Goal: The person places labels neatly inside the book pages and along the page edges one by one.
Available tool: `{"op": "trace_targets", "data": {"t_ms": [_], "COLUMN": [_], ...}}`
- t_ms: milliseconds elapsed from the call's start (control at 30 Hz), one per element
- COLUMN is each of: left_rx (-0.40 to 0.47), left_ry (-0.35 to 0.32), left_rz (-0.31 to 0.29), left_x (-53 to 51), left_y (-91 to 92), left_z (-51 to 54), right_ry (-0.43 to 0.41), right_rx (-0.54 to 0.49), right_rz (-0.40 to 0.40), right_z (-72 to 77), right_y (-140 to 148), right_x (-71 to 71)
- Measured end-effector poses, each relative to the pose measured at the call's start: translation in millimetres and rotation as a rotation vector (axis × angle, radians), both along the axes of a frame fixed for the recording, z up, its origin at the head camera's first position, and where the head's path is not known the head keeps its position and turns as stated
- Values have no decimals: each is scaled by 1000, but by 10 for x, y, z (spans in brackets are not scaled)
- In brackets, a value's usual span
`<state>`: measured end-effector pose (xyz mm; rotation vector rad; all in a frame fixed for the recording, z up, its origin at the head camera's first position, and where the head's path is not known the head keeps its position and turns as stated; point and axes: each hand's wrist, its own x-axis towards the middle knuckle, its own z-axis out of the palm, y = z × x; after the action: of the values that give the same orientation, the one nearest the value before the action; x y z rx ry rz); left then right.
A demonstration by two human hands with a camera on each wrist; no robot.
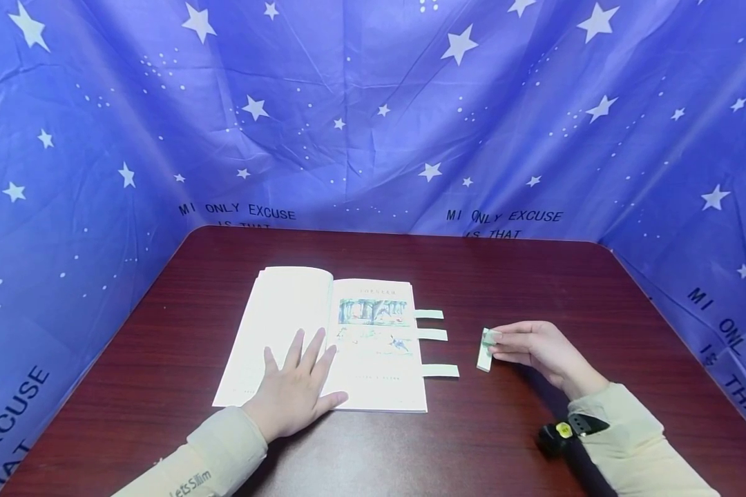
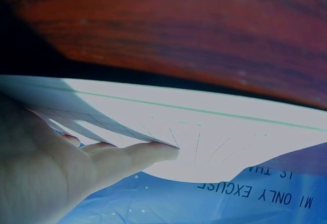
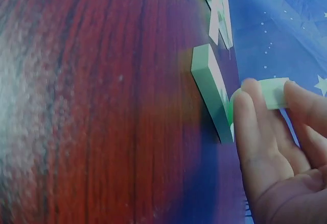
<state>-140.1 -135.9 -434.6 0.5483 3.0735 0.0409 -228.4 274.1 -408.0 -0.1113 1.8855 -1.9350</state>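
An open book [image 1: 373, 393] lies on the table, with a coloured picture on its right page. My left hand [image 1: 295, 397] rests flat across the lower pages with its fingers spread; in the left wrist view its thumb [image 2: 148, 155] lies along the white page [image 2: 214, 127]. To the right of the book, my right hand [image 1: 543, 348] pinches a pale green paper strip [image 3: 274, 93] between thumb and fingers. Right beside those fingers is a narrow sticky note pad [image 3: 207, 76]. Whether the strip is still joined to the pad is hidden behind the fingers.
Three pale strips, an upper one [image 1: 429, 314], a middle one [image 1: 433, 335] and a lower one [image 1: 441, 371], stick out from the book's right edge. Below the right wrist hangs a small black device [image 1: 553, 439]. Starry blue cloth [image 1: 360, 152] surrounds the dark wooden table [image 1: 503, 276].
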Motion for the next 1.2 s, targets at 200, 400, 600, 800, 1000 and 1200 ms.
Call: {"op": "trace_targets", "data": {"t_ms": [200, 400, 600, 800, 1000, 1200], "left_rx": [-4, -4, -2, 0, 2, -1], "left_ry": [4, -1, 9, 11, 19, 23], "left_rz": [0, 3, 1, 1, 1, 0], "left_x": [-2, -1, 1, 3, 3, 7], "left_y": [-1, 4, 4, 4, 5, 4], "left_z": [-15, -20, -20, -19, -15, -13], "right_ry": [55, 60, 76, 89, 80, 48], "right_rx": [58, 117, 104, 127, 109, 74], "right_rz": [-51, -108, -132, -161, -157, -133], "right_z": [-34, -60, -69, -50, -46, -50], "right_y": [-58, -116, -145, -164, -160, -150], "right_x": [-11, -21, -14, 4, 5, 1]}}
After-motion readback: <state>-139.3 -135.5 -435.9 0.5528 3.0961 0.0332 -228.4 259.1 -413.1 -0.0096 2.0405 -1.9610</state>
